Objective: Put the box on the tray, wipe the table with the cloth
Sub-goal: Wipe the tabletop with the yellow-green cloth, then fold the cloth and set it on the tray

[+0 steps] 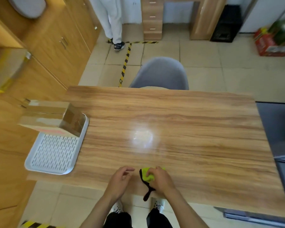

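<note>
Half done, I'd say: brown cardboard box (52,118) sits on the white slotted tray (53,155) at frame left. Right hand (160,179) fingers bunch the yellow-green cloth (147,175) at the wooden counter (179,129) bottom edge, probably to wipe; left hand (120,179) hovers loosely curled, empty.

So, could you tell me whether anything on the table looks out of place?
The tray overhangs the table's left edge, and the box sits only on its far end, jutting past the rim. Otherwise nothing stands out.

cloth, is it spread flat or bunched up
Bunched up: the cloth is a crumpled wad under the right hand near the table edge.
</note>
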